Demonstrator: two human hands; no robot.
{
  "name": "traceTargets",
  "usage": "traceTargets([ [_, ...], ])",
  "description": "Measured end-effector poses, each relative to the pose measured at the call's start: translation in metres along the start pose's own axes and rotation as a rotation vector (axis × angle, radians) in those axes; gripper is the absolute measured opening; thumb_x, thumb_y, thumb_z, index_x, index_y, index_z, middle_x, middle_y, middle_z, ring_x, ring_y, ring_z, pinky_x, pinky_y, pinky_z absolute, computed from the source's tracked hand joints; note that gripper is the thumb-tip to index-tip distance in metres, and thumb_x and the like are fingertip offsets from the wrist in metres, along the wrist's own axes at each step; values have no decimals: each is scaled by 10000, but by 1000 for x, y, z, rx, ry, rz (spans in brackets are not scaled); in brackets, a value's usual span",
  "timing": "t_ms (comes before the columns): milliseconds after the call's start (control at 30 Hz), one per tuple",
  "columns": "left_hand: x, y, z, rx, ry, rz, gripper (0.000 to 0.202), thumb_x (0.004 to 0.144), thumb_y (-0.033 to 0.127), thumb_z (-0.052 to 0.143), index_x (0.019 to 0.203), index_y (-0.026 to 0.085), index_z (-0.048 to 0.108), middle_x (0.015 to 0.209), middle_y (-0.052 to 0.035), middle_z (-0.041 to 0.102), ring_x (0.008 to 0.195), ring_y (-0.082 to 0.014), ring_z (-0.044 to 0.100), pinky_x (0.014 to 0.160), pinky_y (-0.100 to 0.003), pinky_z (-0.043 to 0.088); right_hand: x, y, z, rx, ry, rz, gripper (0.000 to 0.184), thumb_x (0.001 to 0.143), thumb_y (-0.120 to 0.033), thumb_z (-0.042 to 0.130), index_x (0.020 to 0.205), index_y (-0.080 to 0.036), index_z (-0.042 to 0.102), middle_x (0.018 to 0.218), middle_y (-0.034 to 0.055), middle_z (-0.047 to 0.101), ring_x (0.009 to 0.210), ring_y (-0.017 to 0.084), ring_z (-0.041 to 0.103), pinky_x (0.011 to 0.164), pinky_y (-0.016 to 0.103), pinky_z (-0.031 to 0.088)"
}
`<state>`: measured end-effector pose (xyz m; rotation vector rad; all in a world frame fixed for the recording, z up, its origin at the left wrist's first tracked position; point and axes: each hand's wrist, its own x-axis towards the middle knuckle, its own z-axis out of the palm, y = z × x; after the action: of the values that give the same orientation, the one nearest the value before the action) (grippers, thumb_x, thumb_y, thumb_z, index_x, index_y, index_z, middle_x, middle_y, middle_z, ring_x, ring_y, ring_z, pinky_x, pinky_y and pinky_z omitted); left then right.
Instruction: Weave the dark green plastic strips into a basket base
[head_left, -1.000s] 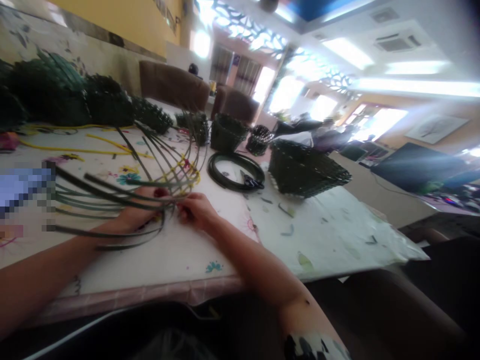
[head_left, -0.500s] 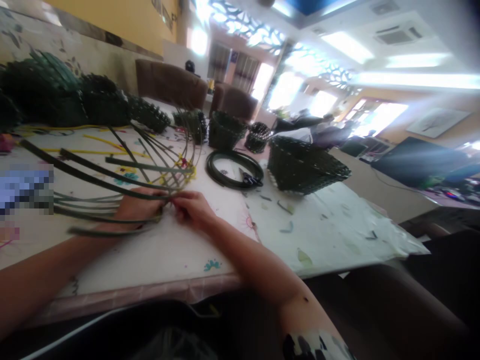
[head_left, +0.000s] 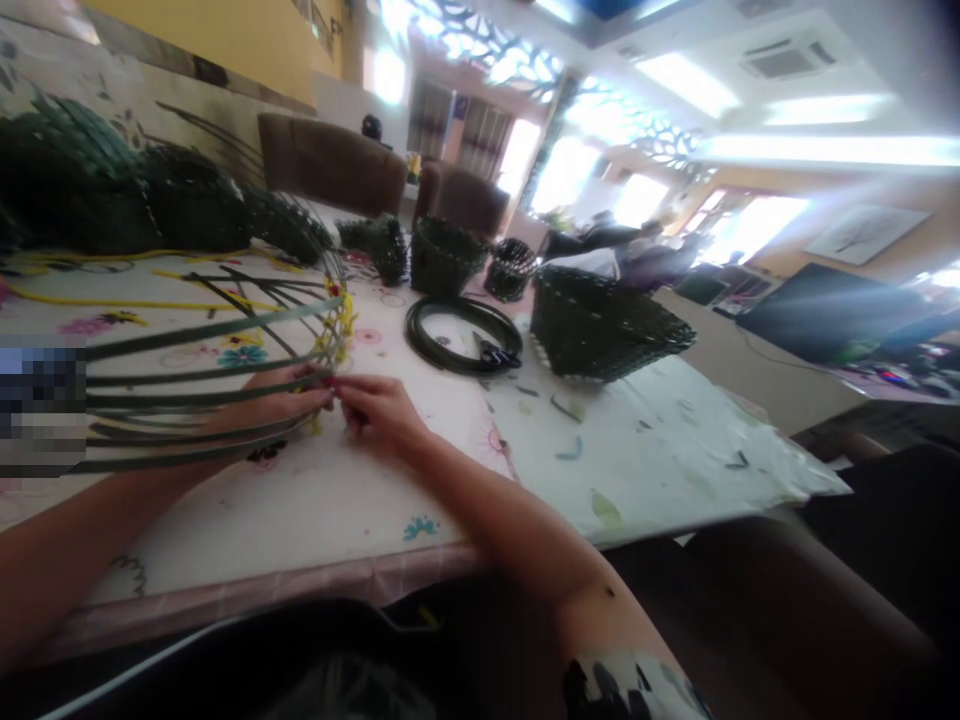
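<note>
A half-woven basket frame [head_left: 225, 375] of long dark green strips with yellow weaving at its hub lies on its side on the white flowered tablecloth [head_left: 322, 500]. My left hand [head_left: 281, 405] is partly inside the spokes, fingers closed on the strips near the yellow hub. My right hand [head_left: 379, 412] meets it from the right, fingers pinched on a strand at the hub edge. The spokes fan out to the left.
Finished dark green baskets [head_left: 604, 325] stand right of centre, smaller ones [head_left: 442, 255] behind. A coil of green strip [head_left: 461, 335] holds scissors [head_left: 495, 352]. More green woven pieces [head_left: 112, 190] and yellow strands [head_left: 112, 298] lie far left. Brown chairs [head_left: 330, 170] stand beyond; table edge is near me.
The frame has turned and tipped: its spokes, which arched up and right before, now lie flatter and point left. Both hands stayed at the hub and drifted slightly left.
</note>
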<state>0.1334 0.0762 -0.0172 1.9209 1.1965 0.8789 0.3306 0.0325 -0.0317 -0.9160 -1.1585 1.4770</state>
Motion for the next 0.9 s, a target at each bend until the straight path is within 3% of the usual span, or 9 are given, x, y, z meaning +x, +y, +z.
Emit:
traceTargets([
  [133, -6, 20, 5, -188, -53, -61, 525, 664, 615, 865, 927, 172, 766, 841, -51, 771, 839, -240, 680, 757, -312, 532, -1, -4, -1, -117, -52, -72, 125, 947, -315, 696, 929, -195, 670, 578, -82, 576, 479, 82, 463, 494, 222, 391],
  [200, -8, 28, 7, -223, -62, -84, 560, 597, 597, 901, 926, 163, 772, 835, -51, 773, 804, -224, 667, 740, -304, 522, -3, -9, -2, -268, -58, -98, 170, 984, -299, 657, 846, -208, 615, 579, -80, 557, 488, 82, 460, 509, 219, 385],
  [367, -7, 25, 9, -166, -23, -3, 488, 631, 564, 896, 891, 163, 800, 935, -87, 807, 908, -267, 689, 788, -332, 540, -7, -25, -4, -608, 21, -174, 173, 990, -152, 615, 824, -201, 610, 705, -51, 576, 609, 88, 513, 606, 219, 420],
  [500, -7, 18, 10, -237, -50, 24, 456, 707, 493, 864, 1041, 185, 831, 995, -80, 824, 911, -259, 721, 848, -356, 575, -11, -29, -7, -393, -104, -28, 204, 1055, -216, 544, 853, -210, 571, 684, -63, 495, 515, 85, 452, 515, 234, 399],
  [567, -9, 22, 9, -237, -57, 76, 408, 726, 483, 846, 1031, 212, 841, 1026, -87, 830, 949, -271, 738, 909, -379, 586, -11, -28, -9, -289, -147, -33, 239, 1073, -292, 543, 846, -216, 553, 683, -62, 481, 536, 90, 470, 527, 233, 420],
  [667, -12, 31, 6, -210, -19, 106, 352, 748, 490, 813, 974, 221, 843, 963, -87, 826, 929, -283, 742, 940, -409, 592, -10, -25, -9, -285, -157, -100, 256, 1069, -403, 550, 892, -219, 575, 757, -33, 557, 644, 108, 546, 584, 230, 460],
  [733, -14, 34, 6, -219, 3, 90, 348, 761, 488, 797, 976, 219, 840, 982, -91, 830, 948, -290, 748, 951, -421, 592, -9, -23, -8, -405, -109, -191, 235, 1017, -424, 635, 911, -218, 595, 823, -14, 606, 730, 126, 579, 639, 241, 482],
  [833, -14, 34, 7, -247, 35, 79, 344, 747, 482, 804, 968, 219, 836, 1033, -98, 835, 986, -293, 752, 969, -422, 588, -8, -22, -5, -631, 16, -372, 197, 907, -311, 759, 861, -216, 593, 854, -8, 622, 823, 148, 587, 772, 277, 504],
  [900, -14, 34, 9, -252, 53, 85, 342, 736, 483, 807, 952, 220, 837, 1014, -94, 833, 971, -285, 750, 960, -413, 591, -9, -21, -3, -685, 67, -458, 157, 896, -237, 731, 842, -217, 585, 877, -2, 630, 871, 156, 594, 845, 298, 503],
])
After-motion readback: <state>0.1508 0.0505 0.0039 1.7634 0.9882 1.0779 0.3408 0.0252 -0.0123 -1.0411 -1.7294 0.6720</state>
